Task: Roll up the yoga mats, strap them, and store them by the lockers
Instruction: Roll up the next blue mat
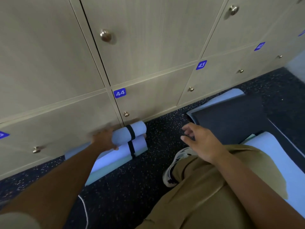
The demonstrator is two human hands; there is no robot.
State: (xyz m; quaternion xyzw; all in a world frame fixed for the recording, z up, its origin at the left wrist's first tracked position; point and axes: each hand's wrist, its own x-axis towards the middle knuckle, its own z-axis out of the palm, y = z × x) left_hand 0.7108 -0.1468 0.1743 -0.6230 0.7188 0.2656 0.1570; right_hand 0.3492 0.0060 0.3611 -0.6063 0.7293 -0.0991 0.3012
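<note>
Head view, nearest first: a flat light-blue mat [270, 162] is spread at the near right beneath a bent leg in tan trousers. Above the knee the right hand [199, 142] is held in the air, fingers spread and relaxed, nothing gripped. Further off, the left hand [104, 140] is curled over the rolled mat [125, 138], which is bound by a black strap [131, 141] and laid on the speckled floor [132, 187] atop another blue mat, against the lockers [148, 55] below number 44. Foam of this kind is judged light, soft and springy; the roll is best gripped around its middle, beside the strap, where squeezing does it no harm. A dark mat [231, 118] lies unrolled at the far right.
</note>
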